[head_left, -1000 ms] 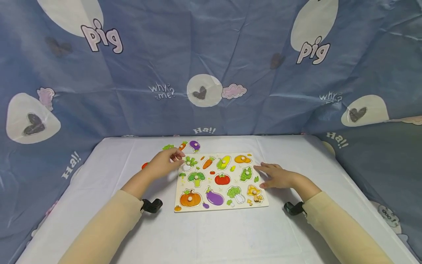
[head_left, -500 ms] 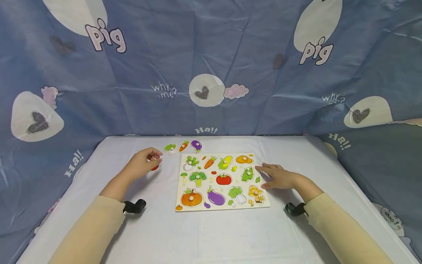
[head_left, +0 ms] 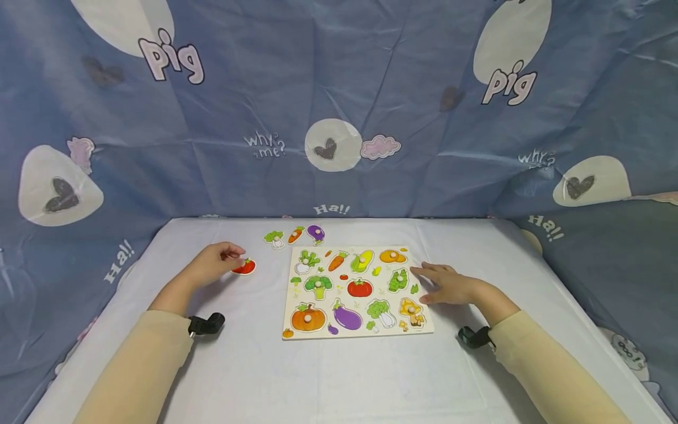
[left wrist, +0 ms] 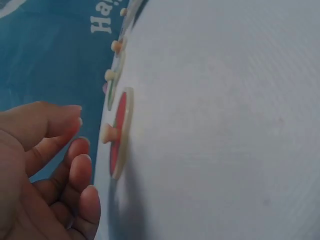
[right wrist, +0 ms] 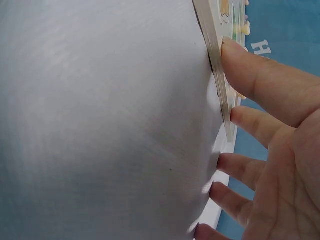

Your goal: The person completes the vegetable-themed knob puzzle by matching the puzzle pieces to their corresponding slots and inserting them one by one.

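My left hand (head_left: 212, 265) hovers over the left of the table beside a red tomato puzzle piece (head_left: 246, 267), its fingers loosely bent. In the left wrist view a gap separates the fingertips from the knob of that tomato piece (left wrist: 117, 135). My right hand (head_left: 447, 284) rests with fairly straight fingers at the right edge of the wooden vegetable puzzle board (head_left: 339, 337). In the right wrist view, the thumb and forefinger touch the board (right wrist: 220, 75), the other fingers the cloth. Knobbed pieces such as a pumpkin (head_left: 308, 319) and a broccoli (head_left: 318, 286) sit in the board.
Behind the board's left corner lie loose knobbed pieces: a leafy cabbage (head_left: 275, 239), a carrot (head_left: 296, 235) and an eggplant (head_left: 315, 234). A white cloth (head_left: 339, 383) covers the table. A blue printed curtain (head_left: 339, 88) closes off the back and sides.
My left hand has moved left from the board's upper left corner to beside the tomato piece. The right hand has stayed at the board's right edge.
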Action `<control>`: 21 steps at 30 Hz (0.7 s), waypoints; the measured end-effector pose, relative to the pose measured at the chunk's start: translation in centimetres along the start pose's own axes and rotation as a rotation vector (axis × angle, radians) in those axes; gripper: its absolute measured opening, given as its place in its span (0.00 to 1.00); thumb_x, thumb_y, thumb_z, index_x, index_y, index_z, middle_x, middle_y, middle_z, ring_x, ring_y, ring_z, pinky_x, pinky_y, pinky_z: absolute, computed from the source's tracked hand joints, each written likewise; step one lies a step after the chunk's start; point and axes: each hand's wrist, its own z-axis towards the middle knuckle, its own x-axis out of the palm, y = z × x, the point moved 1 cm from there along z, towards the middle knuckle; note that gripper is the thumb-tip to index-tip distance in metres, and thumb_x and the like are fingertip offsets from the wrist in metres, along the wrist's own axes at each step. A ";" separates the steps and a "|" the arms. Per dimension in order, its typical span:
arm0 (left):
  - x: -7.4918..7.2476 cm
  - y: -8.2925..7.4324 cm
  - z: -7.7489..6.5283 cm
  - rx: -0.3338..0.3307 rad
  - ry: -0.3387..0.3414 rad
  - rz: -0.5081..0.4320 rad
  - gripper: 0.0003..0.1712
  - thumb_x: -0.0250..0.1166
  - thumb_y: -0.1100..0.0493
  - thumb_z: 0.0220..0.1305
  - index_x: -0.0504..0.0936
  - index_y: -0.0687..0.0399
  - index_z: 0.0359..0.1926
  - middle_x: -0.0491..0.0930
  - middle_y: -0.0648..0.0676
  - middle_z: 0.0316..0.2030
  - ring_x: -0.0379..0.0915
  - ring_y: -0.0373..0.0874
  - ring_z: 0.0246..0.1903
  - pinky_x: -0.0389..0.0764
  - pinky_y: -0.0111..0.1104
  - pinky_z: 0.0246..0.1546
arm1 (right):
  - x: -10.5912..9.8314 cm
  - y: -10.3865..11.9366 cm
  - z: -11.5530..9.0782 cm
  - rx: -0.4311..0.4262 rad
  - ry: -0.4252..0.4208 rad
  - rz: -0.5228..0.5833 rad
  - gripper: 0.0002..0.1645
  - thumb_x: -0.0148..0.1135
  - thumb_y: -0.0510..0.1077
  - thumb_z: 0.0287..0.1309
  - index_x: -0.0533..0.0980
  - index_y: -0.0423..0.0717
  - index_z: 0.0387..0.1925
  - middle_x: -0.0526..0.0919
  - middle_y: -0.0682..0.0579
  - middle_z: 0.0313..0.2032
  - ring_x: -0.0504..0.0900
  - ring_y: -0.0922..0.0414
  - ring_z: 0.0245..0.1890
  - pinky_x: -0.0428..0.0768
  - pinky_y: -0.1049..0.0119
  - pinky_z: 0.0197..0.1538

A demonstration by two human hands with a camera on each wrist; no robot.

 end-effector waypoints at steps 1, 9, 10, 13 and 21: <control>0.1 0.2 0.1 0.004 0.006 0.004 0.21 0.61 0.57 0.70 0.76 0.66 0.58 0.78 0.64 0.49 0.73 0.50 0.43 0.75 0.32 0.40 | 0.0 0.0 0.0 -0.001 -0.002 -0.001 0.51 0.65 0.63 0.59 0.54 0.54 0.77 0.47 0.35 0.77 0.46 0.30 0.75 0.52 0.26 0.67; 0.7 1.2 0.8 0.004 0.010 0.015 0.19 0.63 0.59 0.67 0.78 0.66 0.54 0.79 0.61 0.44 0.72 0.45 0.39 0.74 0.31 0.39 | 0.0 0.1 -0.3 -0.014 -0.007 -0.003 0.51 0.65 0.63 0.59 0.55 0.53 0.77 0.47 0.34 0.77 0.47 0.29 0.74 0.53 0.26 0.66; 0.7 1.2 0.8 0.007 0.011 0.017 0.19 0.63 0.59 0.66 0.79 0.67 0.54 0.79 0.61 0.44 0.72 0.45 0.39 0.73 0.31 0.39 | 0.0 0.1 -0.3 -0.015 -0.008 -0.003 0.51 0.65 0.63 0.59 0.55 0.52 0.77 0.47 0.34 0.77 0.47 0.29 0.74 0.53 0.26 0.66; 0.8 1.0 0.8 0.004 0.018 0.032 0.17 0.63 0.61 0.67 0.79 0.67 0.53 0.79 0.60 0.43 0.72 0.46 0.39 0.73 0.32 0.40 | 0.0 0.1 -0.3 -0.007 -0.008 0.004 0.51 0.65 0.62 0.59 0.55 0.53 0.77 0.47 0.35 0.77 0.46 0.31 0.75 0.52 0.26 0.68; 1.0 0.4 0.6 -0.005 0.047 0.081 0.12 0.60 0.64 0.70 0.79 0.65 0.51 0.77 0.58 0.40 0.70 0.48 0.40 0.72 0.34 0.40 | 0.0 0.2 -0.4 -0.010 -0.006 0.009 0.51 0.65 0.62 0.60 0.55 0.52 0.77 0.47 0.34 0.77 0.46 0.30 0.75 0.51 0.27 0.68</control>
